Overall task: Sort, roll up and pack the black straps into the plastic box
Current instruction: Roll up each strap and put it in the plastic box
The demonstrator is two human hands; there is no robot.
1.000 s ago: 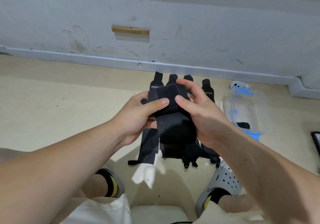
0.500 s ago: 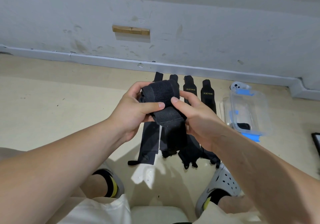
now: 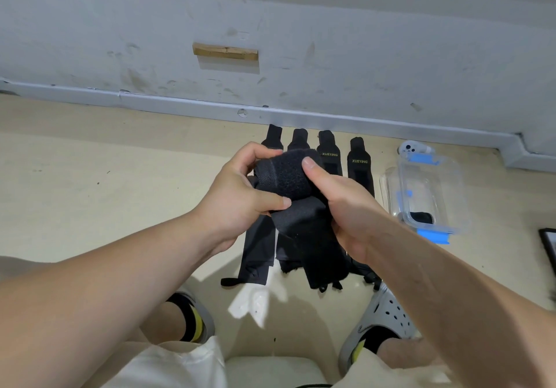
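Floor (image 3: 90, 192) beige, scuffed grey wall (image 3: 361, 42) behind it. Row of black straps (image 3: 359, 162) lies flat on the floor, under and beyond the grip. Four tips point at the wall, and the two on the right read XUEYING. Plastic box (image 3: 451, 195), clear with blue clips, sits on the floor right of the grip, well apart from it, with one dark item (image 3: 421, 217) at its near end.

Both hands are up over the row, clamped on one strap (image 3: 285, 174). Left hand (image 3: 237, 204): fingers curled over the roll's far side, thumb pressing its underside. Right hand (image 3: 346, 207): thumb on the roll's face, fingers wrapped behind. The strap's upper end is wound into a roll between the hands, and its loose tail (image 3: 304, 237) hangs below the grip.

White wrapper (image 3: 249, 303) lies on the floor below the grip. Small white gadget (image 3: 410, 148) sits at the box's far end.
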